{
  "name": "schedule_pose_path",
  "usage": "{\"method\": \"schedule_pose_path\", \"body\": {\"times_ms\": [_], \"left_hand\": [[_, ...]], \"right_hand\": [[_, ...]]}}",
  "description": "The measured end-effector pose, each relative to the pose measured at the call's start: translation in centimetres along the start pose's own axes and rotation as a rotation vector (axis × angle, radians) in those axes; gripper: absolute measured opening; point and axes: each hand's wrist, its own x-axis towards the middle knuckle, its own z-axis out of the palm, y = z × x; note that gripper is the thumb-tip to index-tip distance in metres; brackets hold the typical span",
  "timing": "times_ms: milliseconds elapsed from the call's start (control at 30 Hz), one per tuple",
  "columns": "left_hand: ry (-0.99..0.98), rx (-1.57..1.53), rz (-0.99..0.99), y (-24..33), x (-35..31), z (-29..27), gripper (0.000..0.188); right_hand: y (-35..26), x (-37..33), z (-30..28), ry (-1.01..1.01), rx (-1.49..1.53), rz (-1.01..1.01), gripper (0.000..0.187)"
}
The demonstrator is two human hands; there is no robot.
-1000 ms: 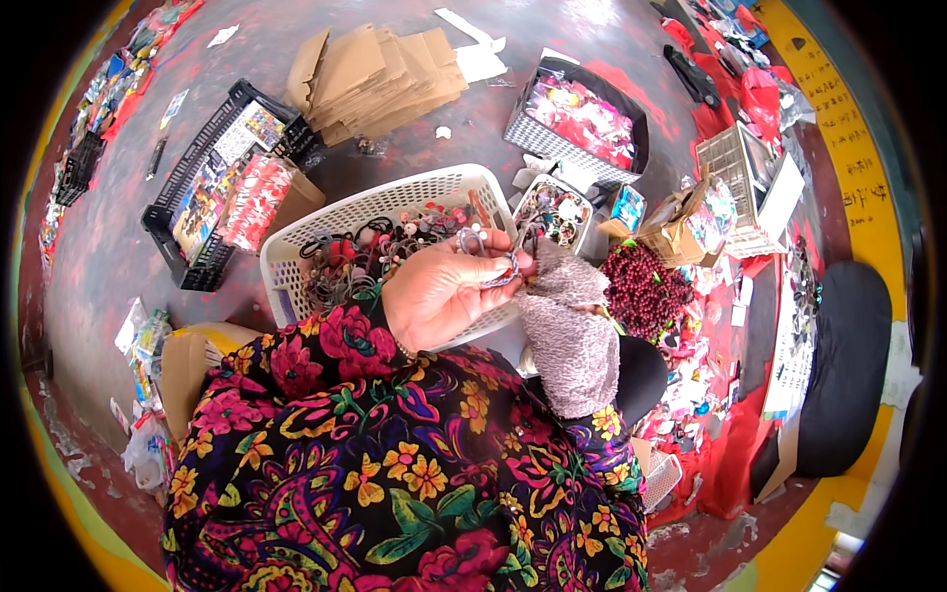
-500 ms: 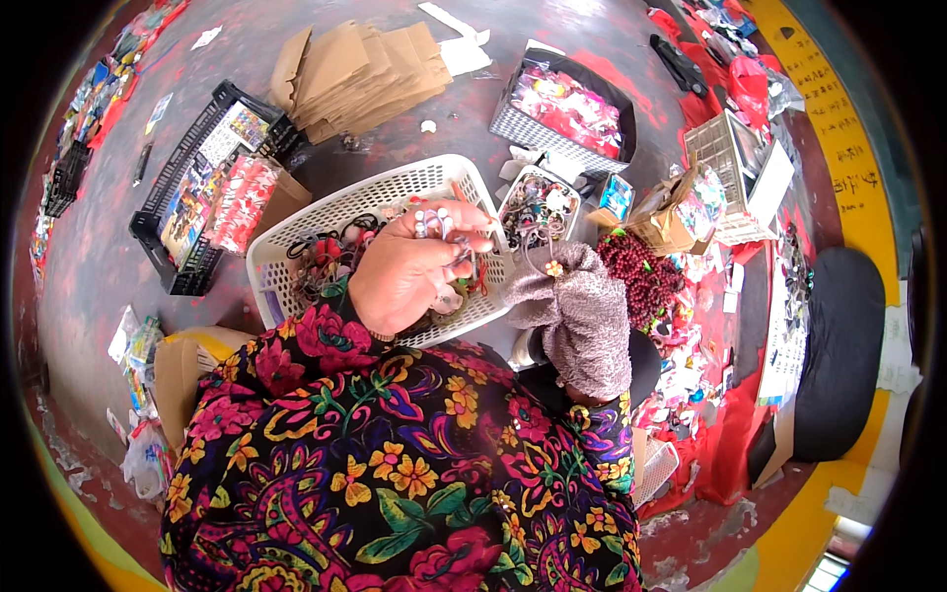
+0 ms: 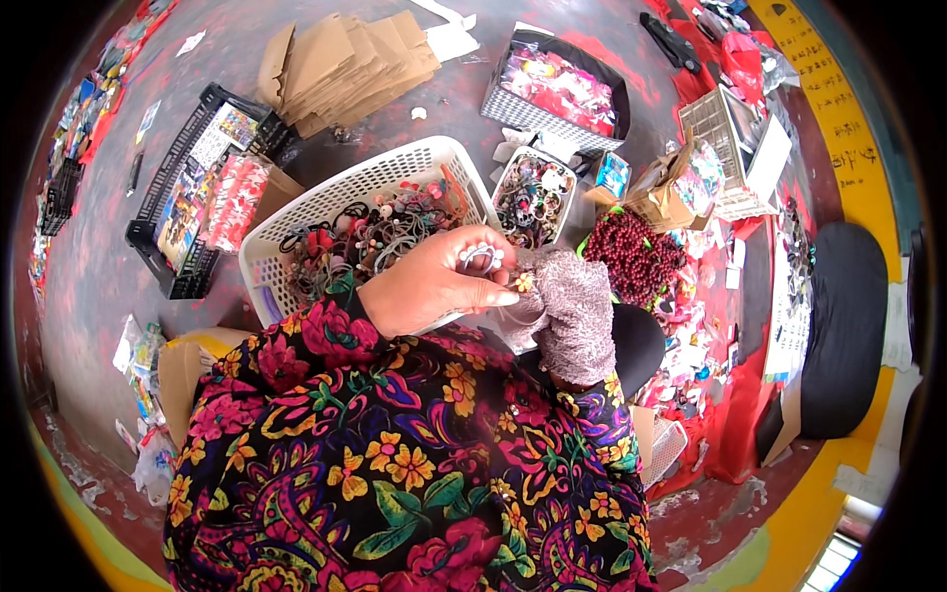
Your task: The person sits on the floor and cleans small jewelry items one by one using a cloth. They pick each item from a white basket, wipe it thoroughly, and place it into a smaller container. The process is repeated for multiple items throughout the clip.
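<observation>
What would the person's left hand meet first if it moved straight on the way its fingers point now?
The left hand points to the person's right, so it would first meet the gloved right hand, already touching its fingertips around a small flower-shaped piece. Depth is hard to judge.

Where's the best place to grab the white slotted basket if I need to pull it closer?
Probably grip the white slotted basket by its bare left rim, coming from above and the left. The near edge is covered by the left hand and right hand, and hair ties fill the inside.
</observation>
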Motion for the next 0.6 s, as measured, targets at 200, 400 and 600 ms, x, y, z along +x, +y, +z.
{"method": "schedule_pose_path", "body": {"times_ms": [200,400,600], "left_hand": [[0.019,-0.282,-0.167,-0.9,0.5,-0.7,0.012],[0.12,0.181,0.007,-0.8,0.2,-1.1,0.016],[-0.027,0.316,0.152,-0.8,0.2,-1.0,0.015]], "right_hand": [[0.6,0.4,0.1,-0.058,-0.283,-0.124,0.031],[-1.0,1.2,-0.3,0.125,-0.011,0.241,0.028],[-1.8,0.7,-0.1,-0.061,-0.237,0.084,0.015]]}}
